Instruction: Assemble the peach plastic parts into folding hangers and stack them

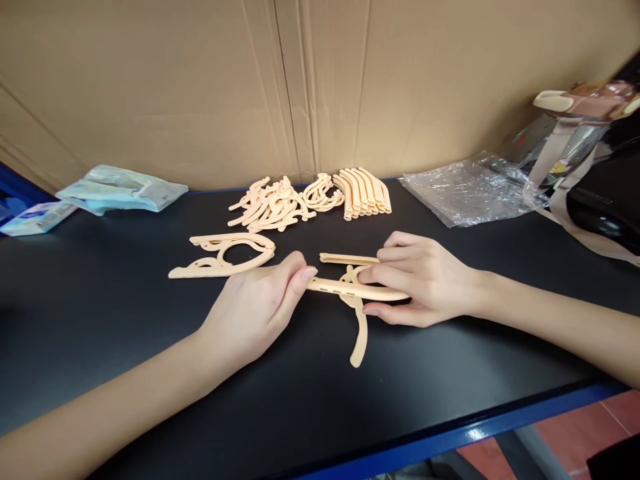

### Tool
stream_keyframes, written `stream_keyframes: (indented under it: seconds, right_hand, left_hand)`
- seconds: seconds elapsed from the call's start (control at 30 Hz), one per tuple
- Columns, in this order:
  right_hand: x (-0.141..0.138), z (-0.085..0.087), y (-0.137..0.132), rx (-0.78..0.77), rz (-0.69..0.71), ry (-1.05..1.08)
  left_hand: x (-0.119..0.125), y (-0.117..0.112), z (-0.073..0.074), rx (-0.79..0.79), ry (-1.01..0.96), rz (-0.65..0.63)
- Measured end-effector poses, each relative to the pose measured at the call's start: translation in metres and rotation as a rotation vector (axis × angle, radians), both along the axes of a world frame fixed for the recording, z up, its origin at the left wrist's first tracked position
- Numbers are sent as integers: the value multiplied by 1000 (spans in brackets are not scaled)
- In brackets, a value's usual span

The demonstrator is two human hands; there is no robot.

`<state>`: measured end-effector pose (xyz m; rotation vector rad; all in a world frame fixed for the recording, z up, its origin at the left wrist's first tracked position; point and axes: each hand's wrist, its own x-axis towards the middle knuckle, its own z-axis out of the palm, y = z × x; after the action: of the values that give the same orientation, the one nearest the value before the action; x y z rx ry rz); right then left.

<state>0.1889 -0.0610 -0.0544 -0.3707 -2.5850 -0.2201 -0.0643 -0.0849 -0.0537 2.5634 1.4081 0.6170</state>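
My left hand (265,303) pinches one end of a slotted beige plastic hanger arm (333,287) between thumb and fingers. The fingers of my right hand (420,280) are closed around the arm's other end, which they partly cover. Beneath the arm, a curved hanger hook piece (359,340) sticks out toward the front. Just behind it lies a second straight arm (345,258), its right end hidden by my right hand. Left of my hands, a folded hanger (225,267) rests on the black table (280,413).
Loose curved hanger parts (275,203) are heaped at the back beside a row of stacked hanger arms (363,193). A clear plastic bag (465,190) and a strapped bottle (575,127) stand right. Tissue packs (120,190) lie left. Cardboard (200,87) rises behind.
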Motion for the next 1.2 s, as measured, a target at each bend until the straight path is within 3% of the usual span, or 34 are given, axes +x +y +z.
stream_keyframes:
  seconds: [0.2,0.33,0.6,0.87,1.0,1.2]
  right_hand:
    - [1,-3,2,-13,37,40]
    - [1,-6,4,-22,23,19]
    - [2,-6,6,-144,-4,63]
    - [-5,-3,-8,51,44,-4]
    - [-8,0,-14,14,90,31]
    - [-1,0,0,-47,-140,58]
  left_hand:
    - [0,0,3,-102,-66,-33]
    - [3,-4,4,-224,-100,-127]
    - [1,-5,6,-264,-101,-268]
    - [-2,-5,4,-182,-75,-352]
    - [-3,-4,2,-112,-86,-472]
    - [-4,-5,1,-50,-118,-575]
